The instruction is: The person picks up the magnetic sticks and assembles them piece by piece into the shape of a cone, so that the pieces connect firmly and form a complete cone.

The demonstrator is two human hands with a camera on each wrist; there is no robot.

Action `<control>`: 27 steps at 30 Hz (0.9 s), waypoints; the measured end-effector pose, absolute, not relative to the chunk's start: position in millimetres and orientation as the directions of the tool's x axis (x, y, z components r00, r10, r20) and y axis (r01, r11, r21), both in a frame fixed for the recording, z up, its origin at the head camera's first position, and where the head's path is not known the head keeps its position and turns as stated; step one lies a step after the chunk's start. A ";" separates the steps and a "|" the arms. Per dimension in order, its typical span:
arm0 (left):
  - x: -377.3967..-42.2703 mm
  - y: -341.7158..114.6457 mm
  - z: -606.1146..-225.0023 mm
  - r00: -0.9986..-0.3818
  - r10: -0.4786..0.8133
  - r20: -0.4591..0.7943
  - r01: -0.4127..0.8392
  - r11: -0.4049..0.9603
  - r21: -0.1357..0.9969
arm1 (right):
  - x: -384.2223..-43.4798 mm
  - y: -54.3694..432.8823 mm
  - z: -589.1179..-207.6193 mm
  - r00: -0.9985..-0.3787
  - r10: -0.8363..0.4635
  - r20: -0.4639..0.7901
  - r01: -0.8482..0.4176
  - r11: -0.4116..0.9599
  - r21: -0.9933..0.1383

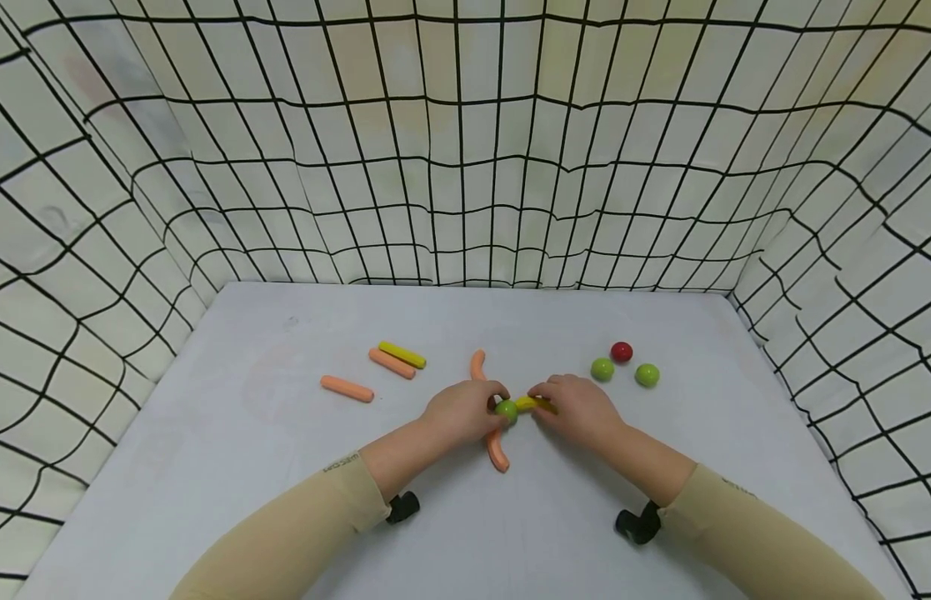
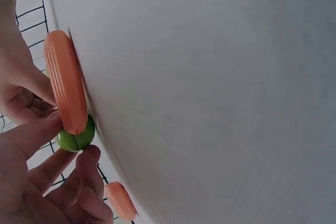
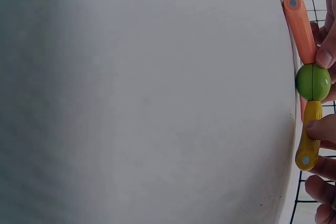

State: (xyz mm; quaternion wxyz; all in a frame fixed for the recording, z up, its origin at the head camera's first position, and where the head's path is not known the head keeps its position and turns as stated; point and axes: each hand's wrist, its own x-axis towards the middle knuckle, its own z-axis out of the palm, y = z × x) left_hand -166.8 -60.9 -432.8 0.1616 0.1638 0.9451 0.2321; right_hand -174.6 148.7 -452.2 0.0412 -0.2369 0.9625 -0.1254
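Observation:
A small green ball (image 1: pixel 506 410) is pinched by my left hand (image 1: pixel 459 410), whose thumb tip touches it near the orange stick in the left wrist view. My right hand (image 1: pixel 581 410) grips a curved yellow stick (image 3: pixel 307 140) whose one end meets the ball. A curved orange stick (image 1: pixel 498 452) runs from the ball towards the near side, its end touching the ball (image 3: pixel 313 83) in the right wrist view. Another curved orange stick (image 1: pixel 478 365) extends to the far side; its inner end is hidden behind the left hand. The free ends of the yellow and near orange sticks carry grey-blue discs.
On the left of the white table (image 1: pixel 300 517) lie a straight yellow stick (image 1: pixel 402 354) and two straight orange sticks, one (image 1: pixel 392 363) beside it, another (image 1: pixel 347 388) further left. To the right sit a red ball (image 1: pixel 621 352) and green balls (image 1: pixel 603 369). Black netting (image 1: pixel 457 167) surrounds the table.

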 end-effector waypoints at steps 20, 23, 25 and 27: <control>-153.8 -67.4 -431.3 -0.896 0.367 -0.249 0.215 0.851 0.480 | -186.4 140.9 -455.0 -0.784 -0.616 0.070 -0.611 0.747 -0.263; -149.8 -69.0 -430.9 -0.898 0.365 -0.245 0.212 0.848 0.486 | -186.7 138.6 -453.9 -0.762 -0.643 0.081 -0.639 0.726 -0.253; -147.0 -70.3 -430.6 -0.899 0.367 -0.238 0.213 0.843 0.494 | -186.5 137.0 -452.3 -0.747 -0.660 0.084 -0.657 0.712 -0.246; -144.3 -71.7 -431.1 -0.900 0.372 -0.228 0.220 0.838 0.500 | -186.3 135.2 -450.9 -0.734 -0.674 0.087 -0.672 0.700 -0.240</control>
